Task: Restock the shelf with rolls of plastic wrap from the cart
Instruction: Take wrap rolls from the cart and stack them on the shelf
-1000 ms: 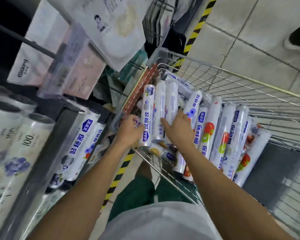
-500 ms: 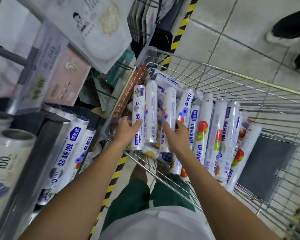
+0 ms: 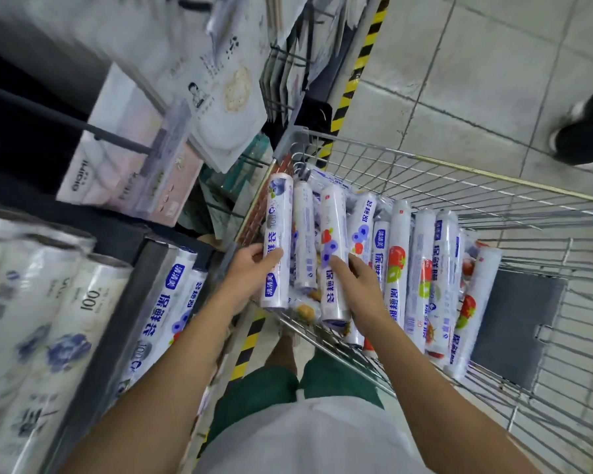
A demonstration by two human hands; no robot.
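Judging by their look, the rolls are light, stiff tubes in slick film, best gripped round the middle so they neither slide nor tip. The left hand [image 3: 250,268] grips a first roll [image 3: 277,217] over the cart's [image 3: 459,172] near-left corner. The right hand [image 3: 360,289] curls round a second roll [image 3: 334,217] close by. Compared with half a second ago, both rolls sit higher above the cart, and the second roll now shows berry print. The shelf [image 3: 117,323] stands left of the cart.

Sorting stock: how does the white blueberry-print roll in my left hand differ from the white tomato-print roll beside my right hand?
The white blueberry-print roll shows blue fruit, the white tomato-print roll red and green. The left hand grips the blueberry-print roll; the tomato-print roll lies among others in the wire cart. Both carry blue lettering.
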